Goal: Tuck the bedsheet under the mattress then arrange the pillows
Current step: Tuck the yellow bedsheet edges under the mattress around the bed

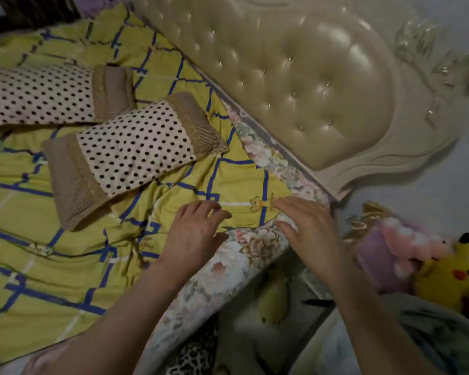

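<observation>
The far pillow (41, 94) runs off the left edge, so its other end is out of sight, and the near pillow (130, 155) overlaps its corner. The sheet (52, 280) is cut by the left and bottom edges. The left hand (198, 234) covers the sheet's rim where it meets the mattress (228, 266); whether its fingers pinch cloth, I can't tell. The right hand (309, 226) is smeared by motion, its fingertips indistinct. Below the mattress, a yellowish object (274, 299) is too dim to identify. The headboard (295, 77) loses its top to the frame.
</observation>
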